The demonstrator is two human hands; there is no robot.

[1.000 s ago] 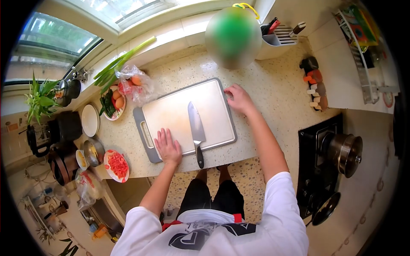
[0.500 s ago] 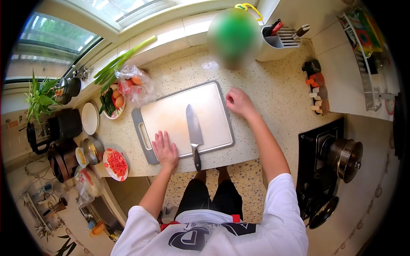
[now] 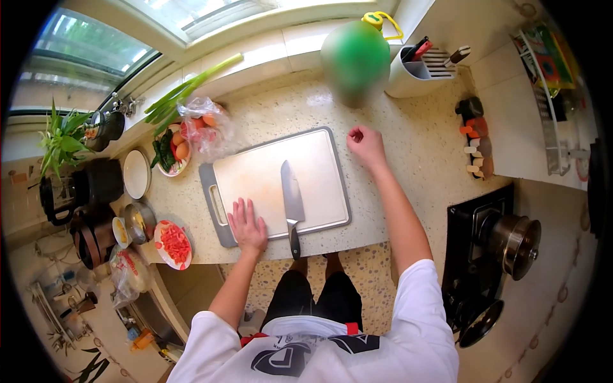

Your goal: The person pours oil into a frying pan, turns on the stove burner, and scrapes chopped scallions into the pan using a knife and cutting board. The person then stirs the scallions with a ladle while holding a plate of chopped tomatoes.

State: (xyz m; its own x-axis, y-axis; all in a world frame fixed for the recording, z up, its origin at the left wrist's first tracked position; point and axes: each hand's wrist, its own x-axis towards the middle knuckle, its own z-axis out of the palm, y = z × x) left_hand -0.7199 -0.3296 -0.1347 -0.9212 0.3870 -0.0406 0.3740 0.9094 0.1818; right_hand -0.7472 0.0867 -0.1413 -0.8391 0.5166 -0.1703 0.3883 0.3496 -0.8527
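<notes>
My left hand [image 3: 248,228] lies flat with fingers spread on the lower left part of a white cutting board [image 3: 255,172] with a grey rim. On the board rests a kitchen knife [image 3: 293,198], its blade pointing away from me and its dark handle reaching past the near edge. To the right of the board, my right hand [image 3: 368,147] is over the counter, fingers curled in a loose fist. Nothing shows in it, and the inside of the palm is partly hidden.
A plate of chopped red pieces [image 3: 174,245], a bowl of eggs and green peppers [image 3: 172,151], a plastic bag [image 3: 207,124] and green onions [image 3: 195,86] are at left. A blurred green-topped object [image 3: 355,62] and knife holder [image 3: 418,75] stand behind; a pot [image 3: 514,239] sits right.
My right hand has moved slightly to the right and away from me, farther from the board's edge. My left hand and the knife stay in place.
</notes>
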